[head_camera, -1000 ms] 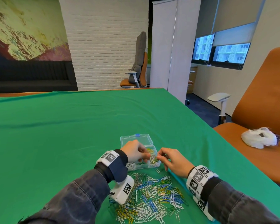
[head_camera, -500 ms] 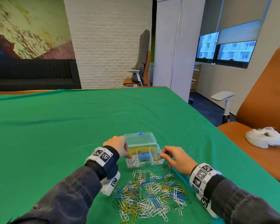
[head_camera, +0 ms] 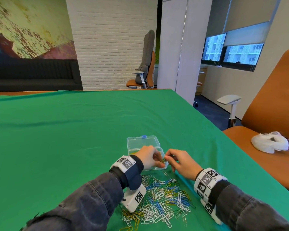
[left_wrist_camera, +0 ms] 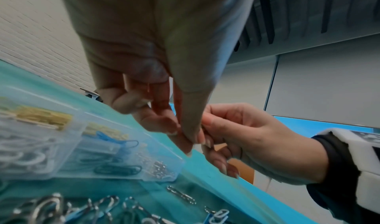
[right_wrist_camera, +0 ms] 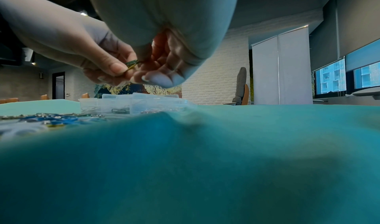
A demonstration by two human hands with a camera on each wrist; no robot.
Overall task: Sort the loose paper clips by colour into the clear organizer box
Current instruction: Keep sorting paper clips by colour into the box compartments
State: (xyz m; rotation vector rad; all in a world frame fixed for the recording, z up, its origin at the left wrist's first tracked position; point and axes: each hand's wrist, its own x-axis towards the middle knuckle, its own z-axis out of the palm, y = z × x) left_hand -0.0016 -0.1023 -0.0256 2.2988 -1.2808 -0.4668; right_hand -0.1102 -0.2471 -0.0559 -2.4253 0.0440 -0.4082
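I see one clear organizer box [head_camera: 143, 144] on the green cloth [head_camera: 73, 139], its lid folded back, and one loose pile of paper clips [head_camera: 158, 200] just in front of it, far too many for me to count: white, blue, yellow and green mixed. One stray clip [head_camera: 165, 173] lies apart between pile and box. Both hands meet above the box's right front corner. My left hand [head_camera: 148, 157] and right hand [head_camera: 182, 162] each pinch the same small bunch of green and yellow clips [right_wrist_camera: 131, 64]; the right wrist view shows two colours, but I cannot tell how many clips. In the left wrist view I count yellow, blue, white and dark clips in separate compartments, though blur hides the dividers. The hands cover most of the box from the head view. One white bag [head_camera: 270, 144] sits on the orange chair [head_camera: 265, 130].
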